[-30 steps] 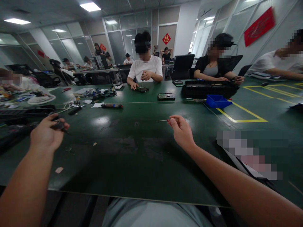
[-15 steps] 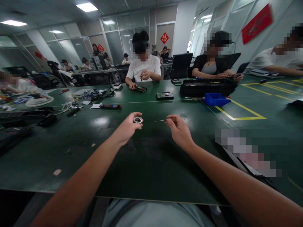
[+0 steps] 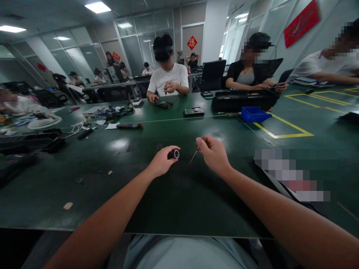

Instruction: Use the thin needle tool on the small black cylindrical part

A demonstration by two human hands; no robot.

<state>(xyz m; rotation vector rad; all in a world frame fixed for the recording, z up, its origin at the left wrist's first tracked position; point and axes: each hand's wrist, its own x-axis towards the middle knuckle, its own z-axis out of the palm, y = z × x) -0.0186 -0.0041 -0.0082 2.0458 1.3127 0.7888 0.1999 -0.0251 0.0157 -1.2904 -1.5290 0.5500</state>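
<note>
Head view: your left hand [image 3: 162, 161] is closed around a small black cylinder [image 3: 173, 154], gripping it between thumb and fingers just above the green bench [image 3: 117, 194]. The cylinder's open, silvery-rimmed end faces right, toward your other hand. Your right hand [image 3: 214, 154] pinches a thin screwdriver [image 3: 193, 156] by its reddish handle, fingers curled tight on it; the metal shaft slants down and left, its tip near the cylinder's open end but apart from it. Both hands sit close together at the middle of the bench, the cylinder lying between them and slightly lower than your right knuckles.

Farther back on the bench you have a dark pen-shaped tool [image 3: 129, 126] lying flat, a circuit board [image 3: 193, 111] beyond it, and a blue bin [image 3: 254, 114] to the right beside yellow floor-style tape lines [image 3: 283, 129]. A long black case [image 3: 244, 100] sits behind the bin. Across from you, a person in a white shirt [image 3: 167, 79] works with a small device [image 3: 164, 105] on the bench, and another person in dark clothing [image 3: 249, 76] leans over the case. A white fan [image 3: 44, 121] and loose cables lie at the far left.
</note>
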